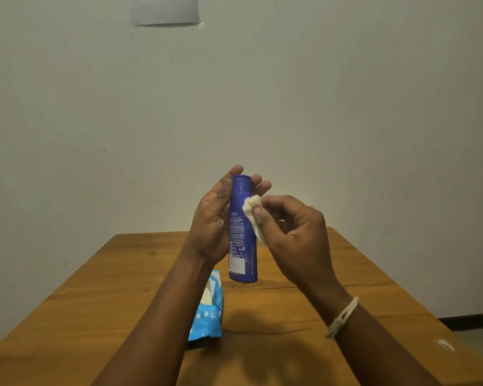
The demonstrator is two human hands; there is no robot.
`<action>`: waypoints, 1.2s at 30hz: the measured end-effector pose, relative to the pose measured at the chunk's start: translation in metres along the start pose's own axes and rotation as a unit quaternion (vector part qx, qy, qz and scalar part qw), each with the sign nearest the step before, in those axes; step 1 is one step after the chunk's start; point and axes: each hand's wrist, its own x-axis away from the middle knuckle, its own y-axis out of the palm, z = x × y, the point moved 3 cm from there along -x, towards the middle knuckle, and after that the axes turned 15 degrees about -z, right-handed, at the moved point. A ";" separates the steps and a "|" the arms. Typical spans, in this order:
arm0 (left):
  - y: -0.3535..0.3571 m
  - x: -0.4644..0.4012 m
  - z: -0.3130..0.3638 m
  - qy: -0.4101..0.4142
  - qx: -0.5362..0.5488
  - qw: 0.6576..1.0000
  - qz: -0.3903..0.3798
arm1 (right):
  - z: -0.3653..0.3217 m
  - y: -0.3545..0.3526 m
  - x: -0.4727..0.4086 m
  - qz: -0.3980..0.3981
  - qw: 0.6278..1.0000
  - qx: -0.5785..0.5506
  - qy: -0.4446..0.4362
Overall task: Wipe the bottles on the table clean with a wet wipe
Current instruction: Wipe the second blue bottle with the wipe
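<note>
The left hand [211, 218] holds a blue bottle [242, 232] upright above the wooden table [304, 316], fingers behind its cap. The right hand [293, 232] pinches a crumpled white wipe [253, 215] against the bottle's side. A blue wipe pack [208, 310] lies on the table below the left forearm.

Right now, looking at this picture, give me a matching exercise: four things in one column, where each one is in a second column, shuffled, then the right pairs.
Things
1. blue bottle
2. wet wipe
3. wipes pack
4. string bracelet

Places
A. lying on the table
B. around the right wrist
C. held upright in the left hand
D. pinched in the right hand, against the bottle

Pairs: 1-C, 2-D, 3-A, 4-B
</note>
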 end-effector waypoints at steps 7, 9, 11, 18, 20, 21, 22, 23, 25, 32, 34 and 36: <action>0.005 -0.001 0.009 0.003 -0.096 0.992 0.076 | -0.006 -0.006 -0.023 -0.019 0.986 0.149 -0.065; 0.007 -0.001 0.013 0.006 -0.134 0.987 0.085 | 0.001 -0.014 -0.025 -0.028 0.989 0.136 -0.055; 0.011 -0.001 0.012 0.003 -0.167 0.982 0.085 | 0.009 -0.021 -0.022 0.000 0.997 0.077 -0.017; 0.017 -0.009 0.011 0.013 -0.179 0.980 0.090 | 0.000 -0.021 -0.026 -0.006 0.997 0.068 -0.032; 0.017 -0.008 0.009 0.020 -0.164 0.981 0.100 | 0.004 -0.025 -0.026 -0.006 1.000 0.024 -0.002; 0.018 -0.009 0.008 0.026 -0.148 0.983 0.105 | 0.005 -0.025 -0.024 -0.008 1.000 0.022 -0.001; 0.017 -0.010 0.008 0.033 -0.123 0.986 0.111 | 0.005 -0.023 -0.022 -0.014 0.999 0.034 -0.008; 0.016 -0.010 0.008 0.042 -0.094 0.987 0.121 | 0.007 -0.021 -0.018 -0.024 0.998 0.048 -0.014; 0.012 -0.012 0.009 0.062 -0.056 0.985 0.151 | 0.014 -0.017 -0.004 -0.040 0.998 0.056 -0.006; 0.001 -0.009 0.012 0.076 -0.057 0.964 0.249 | 0.034 -0.010 0.041 -0.070 0.995 0.072 -0.001; 0.007 -0.009 0.010 0.065 -0.076 0.964 0.245 | 0.035 -0.009 0.027 -0.058 0.993 0.106 -0.006; 0.013 -0.012 0.005 0.044 -0.104 0.968 0.224 | 0.029 -0.008 0.006 -0.022 0.991 0.128 -0.016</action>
